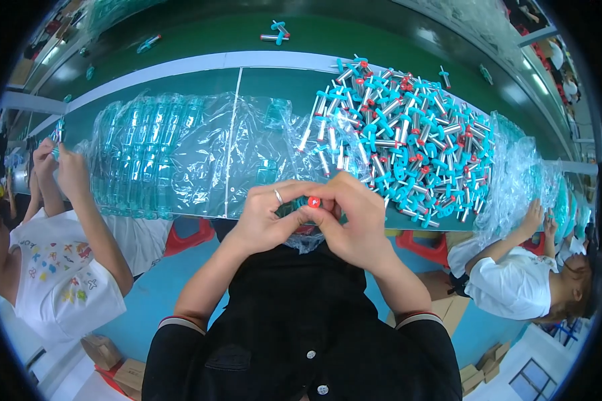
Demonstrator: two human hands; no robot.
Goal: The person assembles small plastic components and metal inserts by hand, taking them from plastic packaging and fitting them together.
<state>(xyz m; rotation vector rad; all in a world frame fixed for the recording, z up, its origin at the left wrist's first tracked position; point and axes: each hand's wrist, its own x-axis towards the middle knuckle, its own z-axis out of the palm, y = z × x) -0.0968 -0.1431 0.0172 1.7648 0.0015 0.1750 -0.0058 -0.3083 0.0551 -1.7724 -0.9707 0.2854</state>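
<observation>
1. Black button-front shirt sleeves with striped cuffs (180, 322) lay closest to the lens, and from them both forearms rose to meet at the near edge of the desk (274, 83).
2. At that meeting point the left hand (264, 217), with a ring on one finger, was pinched narrow around a small red-capped part (314, 201), its fingertips touching the part from the left.
3. Against it, the right hand (354, 217) was curled closed on the same part from the other side, so the red cap showed between the two sets of fingertips; how much of the part lay hidden under the fingers could not be told.
4. Judging by this grip, the step in hand looked like a fitting or pressing of the cap, which called for steady, aligned pressure from both hands.
5. Just beyond the hands lay crumpled clear plastic wrap (247, 147), and under it, to the left, rows of translucent teal plastic pieces (140, 160).
6. To the right, a heap of small teal-and-silver parts with red tips (408, 140) stood on the green desk.
7. Well apart on either side, two other people in white tops (60, 274) (515, 284) worked with their own hands at the same desk.
</observation>
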